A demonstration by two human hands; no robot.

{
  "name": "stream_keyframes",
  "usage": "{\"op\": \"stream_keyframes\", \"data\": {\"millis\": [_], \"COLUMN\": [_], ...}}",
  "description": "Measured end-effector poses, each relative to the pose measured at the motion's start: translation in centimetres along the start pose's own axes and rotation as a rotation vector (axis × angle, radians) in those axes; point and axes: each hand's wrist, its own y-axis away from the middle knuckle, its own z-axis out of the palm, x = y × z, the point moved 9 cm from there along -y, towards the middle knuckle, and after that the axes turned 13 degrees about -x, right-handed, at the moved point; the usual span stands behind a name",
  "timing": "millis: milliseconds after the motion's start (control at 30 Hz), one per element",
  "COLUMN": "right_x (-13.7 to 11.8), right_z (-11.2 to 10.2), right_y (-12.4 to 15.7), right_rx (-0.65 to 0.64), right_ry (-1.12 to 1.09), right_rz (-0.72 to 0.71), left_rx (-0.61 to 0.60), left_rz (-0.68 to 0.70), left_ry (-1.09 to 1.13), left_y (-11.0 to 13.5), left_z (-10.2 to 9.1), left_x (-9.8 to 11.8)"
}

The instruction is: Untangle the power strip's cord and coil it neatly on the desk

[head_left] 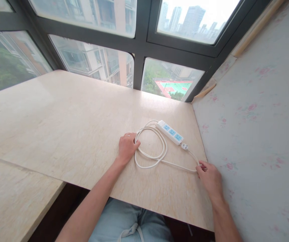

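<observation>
A white power strip (170, 131) with blue socket faces lies on the marble-patterned ledge. Its white cord (164, 148) is looped into a loose coil to the left of the strip. My left hand (128, 146), a ring on one finger, is closed on the coil's left side. Over at the right, my right hand (209, 176) pinches a bend of the same cord near the wall. The plug (184, 146) rests just off the strip's lower right end, joined to the stretch of cord that runs to my right hand.
Dark-framed windows (139, 43) border the ledge (58, 117) at the back. A flower-patterned wall (255, 141) rises close on the right, its covering peeling near the window corner. The ledge's front edge is by my legs, with a dark gap (66, 201) at the lower left.
</observation>
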Motion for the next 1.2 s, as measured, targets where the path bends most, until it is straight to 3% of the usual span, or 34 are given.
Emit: {"op": "stream_keyframes", "data": {"millis": [200,500,700,800,933,1067,1200], "right_x": [-0.4,-0.2,-1.5,-2.0,-2.8,-5.5,-8.6], "right_z": [-1.1,-2.0,-3.1,-3.8,-4.0,-5.4,-6.9], "right_y": [-1.2,0.5,0.1,-0.7,-2.2,-3.3,-3.6], "right_rx": [0.063,0.210,0.257,0.259,0.260,0.387,0.501], "right_ry": [0.076,0.042,0.010,-0.130,-0.489,-0.814,-0.945], "right_rz": [-0.073,-0.109,-0.132,-0.092,-0.055,-0.204,-0.340], "left_rx": [0.007,0.043,0.064,0.079,0.097,0.076,0.066], "left_rz": [0.030,-0.030,-0.055,-0.086,-0.073,-0.045,-0.040], "left_ry": [0.075,0.123,0.080,0.021,-0.020,-0.025,-0.015], "left_y": [-0.1,0.0,-0.2,0.0,0.3,0.4,0.4], "left_z": [-0.1,0.1,0.3,0.8,1.4,1.6,1.5], "left_x": [-0.7,-1.8,-1.5,-0.5,0.6,0.8,0.8]}}
